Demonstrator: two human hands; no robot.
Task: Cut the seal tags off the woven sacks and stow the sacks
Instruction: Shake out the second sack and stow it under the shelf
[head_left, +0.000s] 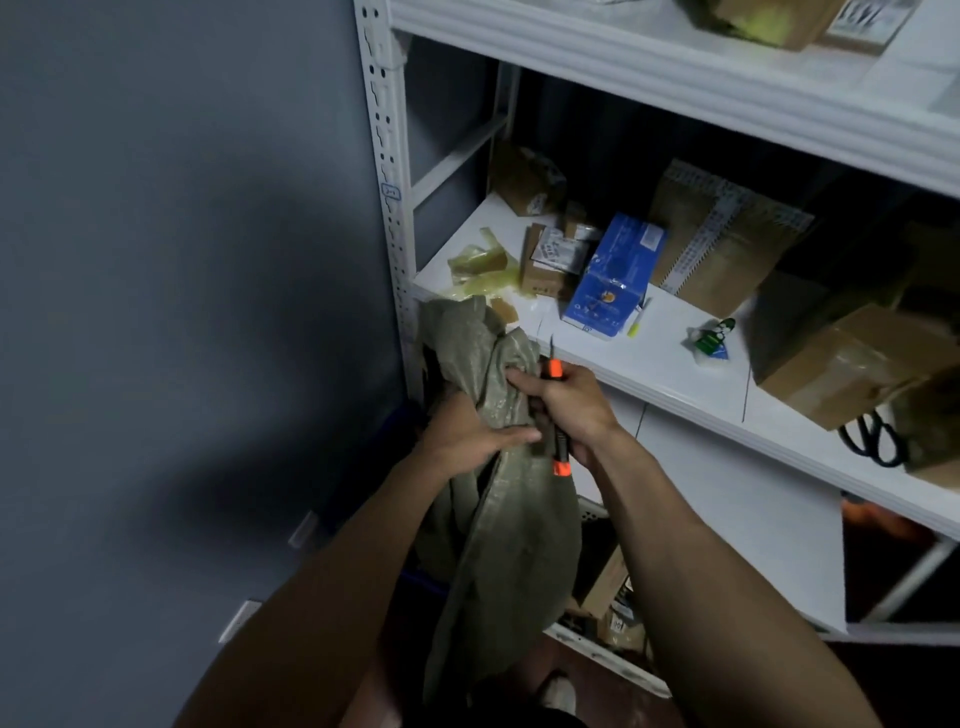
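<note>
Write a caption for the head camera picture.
Left hand and right hand hold a woven sack by white shelves; the right also grips an orange knife.

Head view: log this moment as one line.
left hand: holds woven sack | right hand: grips knife, blade up | place: beside white shelf

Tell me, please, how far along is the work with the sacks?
Done, perhaps: a green tag lies on the shelf, possibly cut off. In hand: the left hand holds a woven sack; the right hand grips a knife, blade out. Left: this sack is not stowed.
</note>
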